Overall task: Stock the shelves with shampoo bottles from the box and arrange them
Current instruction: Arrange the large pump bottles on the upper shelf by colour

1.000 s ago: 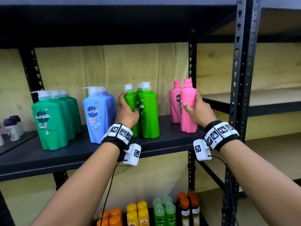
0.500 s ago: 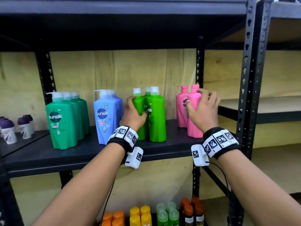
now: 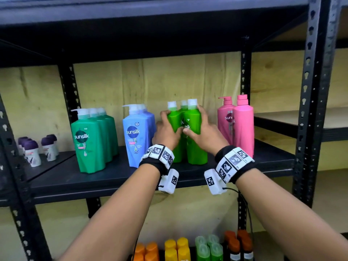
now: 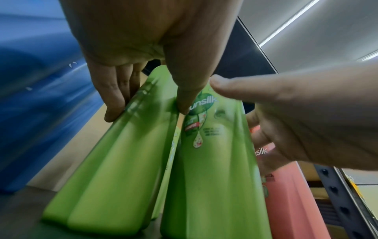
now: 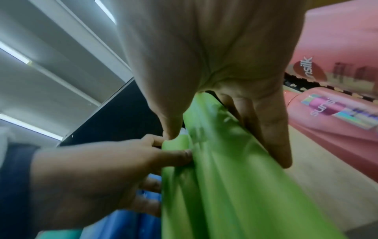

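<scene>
Three lime green shampoo bottles (image 3: 194, 147) stand close together in the middle of the black shelf (image 3: 105, 178). My left hand (image 3: 170, 125) grips the left bottle (image 4: 122, 153), thumb on its front and fingers round its left side. My right hand (image 3: 194, 121) grips the right bottle (image 4: 214, 169), with its thumb (image 5: 171, 134) on the front and its fingers (image 5: 274, 142) along the right side. My thumbs nearly meet between the two front bottles. Two pink pump bottles (image 3: 239, 125) stand just right of my right hand.
Blue pump bottles (image 3: 135, 132) and dark green pump bottles (image 3: 92, 140) stand to the left, with small purple-capped bottles (image 3: 32, 151) further left. Black uprights (image 3: 308, 91) bound the bay on the right. Small orange, yellow, green and brown bottles (image 3: 177, 247) fill the shelf below.
My right hand has let go of the pink bottle and moved left onto the lime green bottles. My left hand has stayed on them, sliding higher up.
</scene>
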